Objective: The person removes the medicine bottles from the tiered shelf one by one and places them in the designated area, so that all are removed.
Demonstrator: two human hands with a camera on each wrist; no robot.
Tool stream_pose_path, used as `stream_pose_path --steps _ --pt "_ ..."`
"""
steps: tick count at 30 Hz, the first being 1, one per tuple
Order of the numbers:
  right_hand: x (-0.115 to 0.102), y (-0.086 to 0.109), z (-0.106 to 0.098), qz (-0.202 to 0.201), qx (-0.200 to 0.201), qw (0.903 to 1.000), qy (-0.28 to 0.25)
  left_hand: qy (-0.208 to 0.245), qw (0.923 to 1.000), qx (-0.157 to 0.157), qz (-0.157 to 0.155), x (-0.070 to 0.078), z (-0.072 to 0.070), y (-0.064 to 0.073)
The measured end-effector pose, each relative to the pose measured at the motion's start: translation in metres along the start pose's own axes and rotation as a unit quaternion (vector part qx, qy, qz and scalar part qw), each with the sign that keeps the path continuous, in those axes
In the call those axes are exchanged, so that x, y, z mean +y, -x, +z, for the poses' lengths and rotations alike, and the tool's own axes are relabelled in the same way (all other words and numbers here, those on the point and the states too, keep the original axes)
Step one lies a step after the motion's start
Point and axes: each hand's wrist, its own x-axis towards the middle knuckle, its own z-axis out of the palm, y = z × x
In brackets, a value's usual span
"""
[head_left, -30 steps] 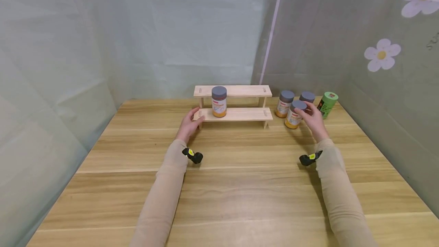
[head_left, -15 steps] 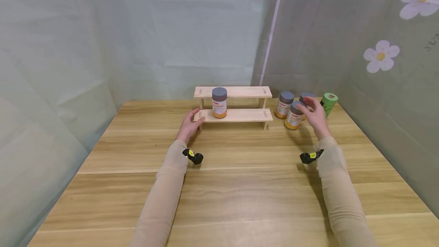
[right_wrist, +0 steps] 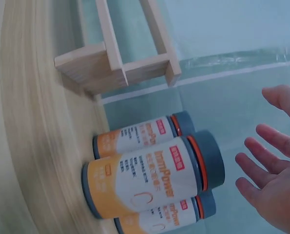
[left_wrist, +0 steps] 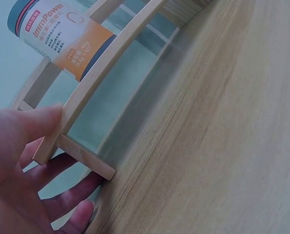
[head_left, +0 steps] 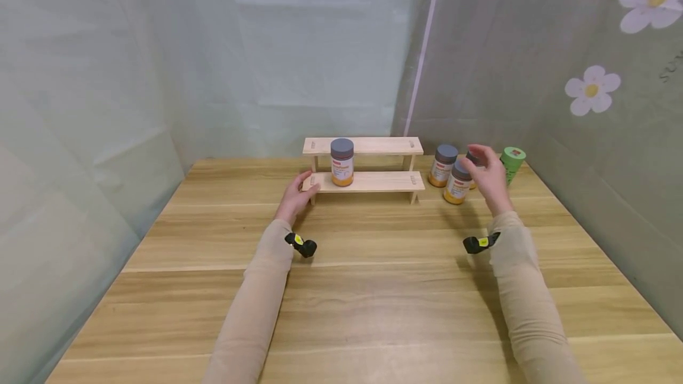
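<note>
My left hand (head_left: 294,197) holds the left end of the two-tier wooden shelf (head_left: 381,180); the left wrist view shows the thumb on the board and the fingers behind and below it. A grey-lidded supplement bottle (head_left: 342,165) with a white and orange label stands upright on the lower board, left of its middle. To the right of the shelf, my right hand (head_left: 490,179) hovers beside the lid of the front bottle (right_wrist: 159,175). Its fingers are spread and hold nothing in the right wrist view. Two like bottles stand close behind, one (head_left: 443,166) to the left, another partly hidden.
A green cylindrical container (head_left: 513,163) stands behind the right hand, partly covered by it. The wooden table (head_left: 373,301) reaches to pale curtains (head_left: 320,46) at the back and sides. Flowers are printed on the right curtain.
My right hand has let go of the front bottle's lid and risen slightly off it. That bottle stays standing in place. My left hand keeps its hold on the shelf.
</note>
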Motion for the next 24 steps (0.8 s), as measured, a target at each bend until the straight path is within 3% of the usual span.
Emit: stream_pose_path --steps 12,18,24 --pt "-0.009 0.001 0.022 -0.007 -0.001 0.9988 -0.049 0.0 1.0 0.001 -0.006 0.001 0.001 0.002" --pt "-0.01 0.002 0.036 -0.022 -0.021 0.9986 -0.043 -0.005 1.0 0.004 -0.005 0.0 0.001 0.002" --pt "-0.014 0.001 0.052 -0.032 -0.039 0.9963 -0.069 -0.006 1.0 0.005 -0.003 0.0 0.001 0.001"
